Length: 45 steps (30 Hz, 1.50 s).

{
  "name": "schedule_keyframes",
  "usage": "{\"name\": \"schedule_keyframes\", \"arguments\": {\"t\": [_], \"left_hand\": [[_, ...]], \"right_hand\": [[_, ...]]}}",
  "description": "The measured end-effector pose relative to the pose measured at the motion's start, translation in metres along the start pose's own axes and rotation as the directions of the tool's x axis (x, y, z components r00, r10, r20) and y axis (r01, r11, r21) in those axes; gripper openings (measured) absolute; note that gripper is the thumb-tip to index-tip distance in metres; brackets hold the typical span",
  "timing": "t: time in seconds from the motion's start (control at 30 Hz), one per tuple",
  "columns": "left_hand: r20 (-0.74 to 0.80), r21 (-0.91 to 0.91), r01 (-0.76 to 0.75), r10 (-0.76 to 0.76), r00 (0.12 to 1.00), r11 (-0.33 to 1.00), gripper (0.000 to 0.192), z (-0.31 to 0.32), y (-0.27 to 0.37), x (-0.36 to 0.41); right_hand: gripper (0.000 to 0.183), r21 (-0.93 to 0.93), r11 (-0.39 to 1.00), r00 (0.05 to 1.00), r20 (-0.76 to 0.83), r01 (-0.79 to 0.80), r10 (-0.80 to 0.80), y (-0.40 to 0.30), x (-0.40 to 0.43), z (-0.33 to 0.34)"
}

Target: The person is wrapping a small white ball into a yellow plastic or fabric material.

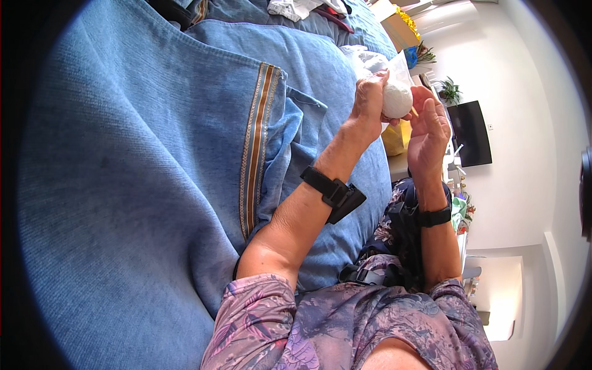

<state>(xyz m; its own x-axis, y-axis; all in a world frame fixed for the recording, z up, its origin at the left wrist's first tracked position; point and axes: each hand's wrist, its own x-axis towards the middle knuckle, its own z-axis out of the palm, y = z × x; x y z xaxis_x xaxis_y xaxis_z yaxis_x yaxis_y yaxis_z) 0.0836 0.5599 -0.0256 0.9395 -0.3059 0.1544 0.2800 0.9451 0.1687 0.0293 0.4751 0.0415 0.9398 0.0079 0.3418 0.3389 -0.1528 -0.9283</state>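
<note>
My left hand [370,104] grips a rounded white lump [397,100] with a rough, matte surface. Its thumb lies along the upper side and its fingertips show below. What the lump is made of, I cannot tell. Close on the right is my right hand [428,125], palm towards me and fingers curled. A thin, pale yellowish stick [415,112] shows between its fingers and the lump; the stick's far end is hidden. Behind the lump, crumpled translucent white plastic [365,58] spreads over the blue cover.
A blue fabric cover [138,162] with a brown patterned trim band [256,148] drapes the seat on the left. White cloth [289,8] lies at the top. Beyond my hands are a yellow bag [394,138], a cardboard box [395,27], a potted plant [448,90] and a dark television [471,134].
</note>
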Motion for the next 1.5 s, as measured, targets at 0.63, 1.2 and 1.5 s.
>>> {"name": "schedule_keyframes", "arguments": {"t": [0.63, 1.2, 1.5], "left_hand": [[-0.001, 0.268, -0.136, 0.141, 0.99, 0.954, 0.053, -0.003, -0.007, 0.007], [0.126, 0.681, -0.361, 0.383, 0.915, 0.638, 0.035, 0.004, 0.004, 0.002], [0.153, 0.673, -0.381, 0.385, 0.91, 0.634, 0.031, 0.004, 0.006, 0.002]], "right_hand": [[0.065, -0.372, 0.928, 0.982, 0.167, -0.023, 0.091, -0.002, 0.0, 0.006], [0.067, -0.768, 0.615, 0.973, 0.044, 0.178, -0.227, -0.004, 0.005, -0.004], [0.07, -0.713, 0.684, 0.981, 0.033, 0.157, -0.191, -0.003, 0.006, -0.005]]}}
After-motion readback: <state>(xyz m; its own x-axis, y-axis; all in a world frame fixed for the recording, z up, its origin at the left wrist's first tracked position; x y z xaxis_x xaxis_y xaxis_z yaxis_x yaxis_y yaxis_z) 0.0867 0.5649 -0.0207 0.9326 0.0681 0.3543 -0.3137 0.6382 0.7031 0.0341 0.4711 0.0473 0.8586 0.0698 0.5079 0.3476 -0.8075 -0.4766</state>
